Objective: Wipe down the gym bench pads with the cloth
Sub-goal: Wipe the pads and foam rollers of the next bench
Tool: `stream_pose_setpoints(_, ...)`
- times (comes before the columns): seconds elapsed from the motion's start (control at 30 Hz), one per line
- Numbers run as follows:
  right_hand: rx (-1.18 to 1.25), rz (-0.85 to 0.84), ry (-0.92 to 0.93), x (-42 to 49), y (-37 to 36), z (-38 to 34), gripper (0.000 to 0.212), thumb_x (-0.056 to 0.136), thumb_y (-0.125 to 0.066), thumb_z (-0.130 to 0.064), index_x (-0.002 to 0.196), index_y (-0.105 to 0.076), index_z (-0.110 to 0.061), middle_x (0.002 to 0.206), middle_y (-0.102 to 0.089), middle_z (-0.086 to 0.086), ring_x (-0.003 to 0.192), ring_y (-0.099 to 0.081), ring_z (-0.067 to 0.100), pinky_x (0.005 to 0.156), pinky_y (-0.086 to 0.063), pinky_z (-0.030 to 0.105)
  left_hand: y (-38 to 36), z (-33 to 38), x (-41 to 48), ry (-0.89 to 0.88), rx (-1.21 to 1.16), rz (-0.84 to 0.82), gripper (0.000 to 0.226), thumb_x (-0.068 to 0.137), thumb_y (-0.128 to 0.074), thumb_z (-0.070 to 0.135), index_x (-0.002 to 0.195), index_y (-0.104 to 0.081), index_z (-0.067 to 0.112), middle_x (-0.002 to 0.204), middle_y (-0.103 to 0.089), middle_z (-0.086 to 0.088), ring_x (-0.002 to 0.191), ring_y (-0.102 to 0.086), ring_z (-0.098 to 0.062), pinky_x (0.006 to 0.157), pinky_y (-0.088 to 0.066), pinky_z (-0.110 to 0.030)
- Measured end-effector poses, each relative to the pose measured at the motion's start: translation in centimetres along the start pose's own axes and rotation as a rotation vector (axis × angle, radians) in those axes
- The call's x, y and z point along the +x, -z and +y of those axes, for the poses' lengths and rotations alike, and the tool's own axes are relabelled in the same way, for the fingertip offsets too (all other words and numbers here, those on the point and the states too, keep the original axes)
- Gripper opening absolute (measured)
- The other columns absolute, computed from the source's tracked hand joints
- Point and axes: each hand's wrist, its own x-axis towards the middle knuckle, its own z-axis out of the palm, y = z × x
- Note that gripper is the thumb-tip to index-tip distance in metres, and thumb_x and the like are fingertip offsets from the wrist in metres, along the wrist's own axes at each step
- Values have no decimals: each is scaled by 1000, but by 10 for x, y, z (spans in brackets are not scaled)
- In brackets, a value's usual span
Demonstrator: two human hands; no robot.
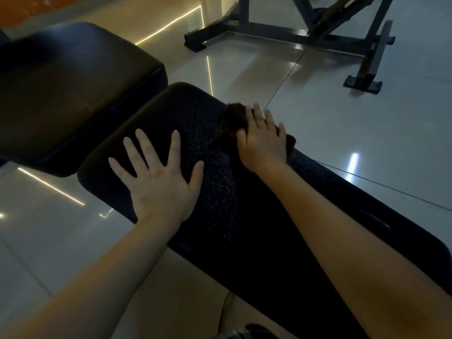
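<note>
Right now your left hand [159,177] lies flat, fingers spread, on the long black pebble-textured bench pad [232,204]. Your right hand [263,140] presses fairly straight fingers onto the dark brown bunched cloth [232,118], which sits at that pad's far right edge near its rounded end. The cloth looks soft, light and limp, so it will likely ball up; bear down on its middle with your palm. The smooth black seat pad [73,94] lies just beyond.
</note>
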Motion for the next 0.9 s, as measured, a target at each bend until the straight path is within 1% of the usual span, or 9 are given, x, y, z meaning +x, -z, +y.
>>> stream_pose_setpoints(0.1,49,-17,-3,20,3,-7,57,103,-20,-39,156,-11,-21,164,-5,-1,150,-6,21,121,-4,48,2,1,-1,3,0,-28,76,90,4,72,157,5,35,162,7,-23,149,6,-43,116,1,-67)
stream_pose_setpoints(0.2,42,-4,69,5,3,-1,56,104,-20,-39,156,-9,-22,164,-4,-2,150,-5,18,121,-4,43,6,1,-1,3,-7,-42,79,87,2,72,157,6,35,162,10,-22,149,9,-43,116,2,-66)
stream_pose_setpoints(0.33,-1,-29,205,-76,-2,35,61,97,-13,-45,156,-5,-29,163,2,-10,149,6,8,121,7,38,6,0,-2,-2,-12,-40,79,87,2,72,157,6,35,163,10,-22,149,9,-42,116,2,-66)
stream_pose_setpoints(0.4,-19,-53,248,-134,-5,65,64,94,-15,-45,156,-8,-30,163,0,-11,150,3,9,122,3,40,4,0,-1,1,-14,-31,78,88,0,72,157,5,35,163,9,-22,149,8,-42,116,2,-66)
stream_pose_setpoints(0.5,-64,-61,255,-215,-11,113,61,97,-27,-38,156,-14,-27,163,-12,-6,150,-10,14,119,-9,44,2,0,0,-4,-19,-14,77,90,-3,72,157,2,34,163,6,-23,149,6,-42,116,2,-67)
stream_pose_setpoints(0.6,-103,-70,260,-248,-13,129,56,103,-16,-43,156,-14,-25,163,-16,-2,148,-17,19,118,-11,43,0,0,1,-8,-10,-7,76,90,-3,71,157,3,34,163,7,-23,149,7,-42,116,2,-66)
stream_pose_setpoints(0.67,-104,-40,264,-240,-16,126,58,101,-22,-41,156,-14,-24,163,-16,-1,149,-16,20,117,-12,46,-2,-1,0,-6,-12,8,76,91,-4,71,157,0,34,163,5,-23,149,6,-43,116,2,-67)
stream_pose_setpoints(0.77,-93,-16,268,-192,-12,107,67,91,-31,-35,155,-17,-24,163,-15,-1,150,-13,19,117,-13,47,-5,-1,1,-6,-2,32,74,93,-4,70,157,-2,33,162,2,-24,149,3,-44,115,0,-67)
stream_pose_setpoints(0.9,-72,-30,218,-90,-1,66,71,87,-12,-48,155,-7,-29,163,-3,-8,150,-1,14,121,-2,45,-3,0,1,-15,4,12,75,93,-2,71,157,0,34,162,4,-24,149,5,-43,116,0,-68)
